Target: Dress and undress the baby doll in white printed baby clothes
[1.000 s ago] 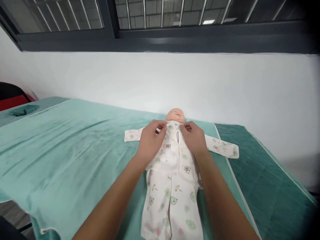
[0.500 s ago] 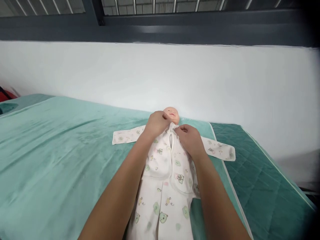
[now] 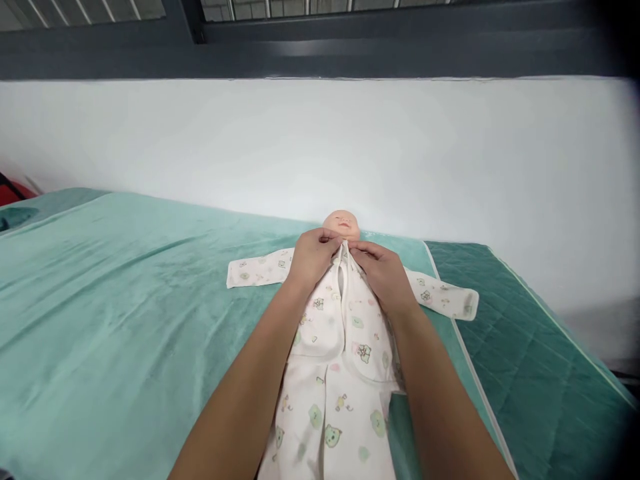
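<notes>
A baby doll [image 3: 343,221] lies on its back, its head by the wall, dressed in a white printed top [image 3: 320,327] and matching white printed trousers [image 3: 333,417]. Both sleeves are spread out sideways. My left hand [image 3: 315,257] pinches the top's collar edge just below the doll's chin. On the other side of the neck opening, my right hand [image 3: 380,270] pinches the opposite collar edge between thumb and fingers. The two collar edges are close together, with a narrow gap in the front below them.
The doll lies on a light green sheet [image 3: 125,300], with a darker quilted green cover [image 3: 540,360] to the right. A white wall [image 3: 250,147] runs behind, under a dark window frame [image 3: 350,53]. Something red [image 3: 9,195] shows at the far left.
My hands have come closer together at the collar, and my right hand has risen slightly towards the chin. More of the doll's head shows. The view has shifted slightly.
</notes>
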